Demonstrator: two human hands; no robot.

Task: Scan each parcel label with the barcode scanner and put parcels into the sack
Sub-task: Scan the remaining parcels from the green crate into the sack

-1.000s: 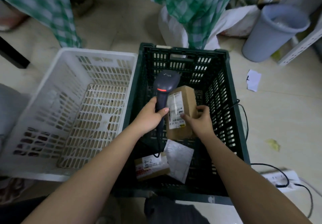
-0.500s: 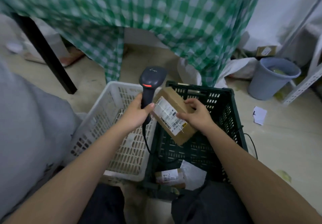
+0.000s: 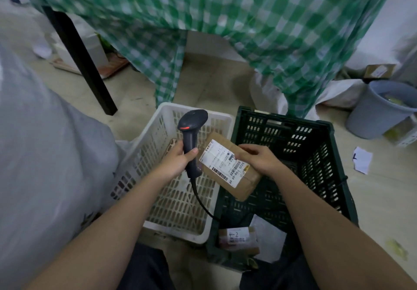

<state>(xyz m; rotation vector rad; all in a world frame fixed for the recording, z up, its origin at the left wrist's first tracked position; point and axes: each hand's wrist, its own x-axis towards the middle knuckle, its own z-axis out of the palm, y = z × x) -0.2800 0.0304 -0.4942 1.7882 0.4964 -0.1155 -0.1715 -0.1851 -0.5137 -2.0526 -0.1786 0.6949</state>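
down by our knees, the near end of the dark green crate [image 3: 325, 176] holds a small brown parcel marked "4-2" [image 3: 239, 239] with a sheet of white paper [image 3: 269, 236] lying just beside it on the right. the scanner's black cable [image 3: 203, 204] runs from the handle down toward that corner.

a bit further out, our left hand [image 3: 178, 163] has its fingers wrapped round the handle of the barcode scanner [image 3: 191, 136], thumb across the front, head pointing up with a red light glowing under it. our right hand [image 3: 261, 158] grips the cardboard parcel [image 3: 230, 165] by its right edge, fingers curled over the top and side. the parcel is tilted, up in the air over the seam between the two crates, just beside the scanner handle, its white label [image 3: 222, 162] with barcodes facing up at us.

the white slatted crate [image 3: 176, 194] sits touching the green one on its left. a big grey mass fills the left edge, probably the sack [image 3: 45, 165], but it's blurry and we can't really tell.

past the crates there's a black table leg [image 3: 79, 61] and a green checked cloth [image 3: 225, 30] hanging down. over on the far right, a grey bucket [image 3: 379, 109], a scrap of white paper [image 3: 362, 159] on the floor, and a little cardboard box [image 3: 379, 71] back by the wall.
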